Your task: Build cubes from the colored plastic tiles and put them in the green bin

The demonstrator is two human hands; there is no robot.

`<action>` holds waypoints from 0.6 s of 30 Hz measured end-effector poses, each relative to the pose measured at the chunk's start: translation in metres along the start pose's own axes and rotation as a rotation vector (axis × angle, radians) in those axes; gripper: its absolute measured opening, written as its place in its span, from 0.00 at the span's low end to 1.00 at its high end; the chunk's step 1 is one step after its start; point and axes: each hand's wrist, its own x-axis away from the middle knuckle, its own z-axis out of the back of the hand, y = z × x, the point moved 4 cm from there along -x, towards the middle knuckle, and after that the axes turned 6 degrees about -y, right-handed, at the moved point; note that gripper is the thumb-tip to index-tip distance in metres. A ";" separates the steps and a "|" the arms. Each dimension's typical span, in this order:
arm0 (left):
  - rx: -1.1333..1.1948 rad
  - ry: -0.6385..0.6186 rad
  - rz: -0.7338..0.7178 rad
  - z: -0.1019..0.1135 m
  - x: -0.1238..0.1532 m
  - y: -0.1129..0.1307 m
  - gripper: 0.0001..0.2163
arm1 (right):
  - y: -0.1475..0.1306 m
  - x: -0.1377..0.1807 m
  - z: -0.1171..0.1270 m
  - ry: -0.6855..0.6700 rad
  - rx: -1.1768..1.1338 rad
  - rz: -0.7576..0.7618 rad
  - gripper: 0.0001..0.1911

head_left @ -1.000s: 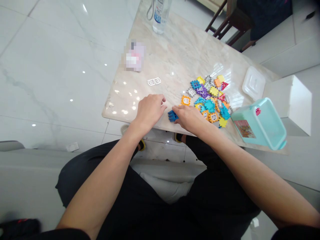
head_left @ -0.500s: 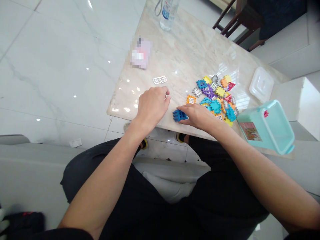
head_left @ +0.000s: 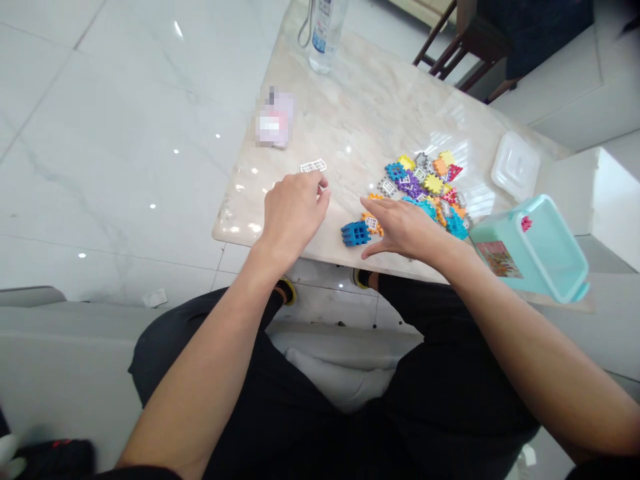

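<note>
A blue lattice block (head_left: 355, 234) rests on the table near its front edge. My right hand (head_left: 407, 227) is just right of it, thumb and fingers spread apart and holding nothing. Between that hand and the block lies an orange notched piece with a white window insert (head_left: 371, 223), partly covered by the fingers. My left hand (head_left: 295, 207) hovers over the table to the left, its fingers curled in and thumb close to the index finger. What it pinches, if anything, is hidden. Just beyond it lie white window-shaped pieces (head_left: 313, 166), partly hidden by the hand.
A pile of coloured notched plastic pieces (head_left: 433, 183) spreads behind my right hand. Farther right are a turquoise bin (head_left: 530, 257) on its side and a clear lid (head_left: 516, 167). A water bottle (head_left: 327, 40) and a blurred pinkish item (head_left: 280, 123) stand at the back left of the marble table (head_left: 345, 113).
My right hand has let go of the blue block and shifted right, its fingers spreading. My left hand stays curled in about the same place. The view has shifted slightly.
</note>
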 end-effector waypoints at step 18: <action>-0.155 0.224 0.308 0.060 0.262 -0.072 0.32 | -0.054 0.271 -0.068 0.766 -0.372 -0.503 0.25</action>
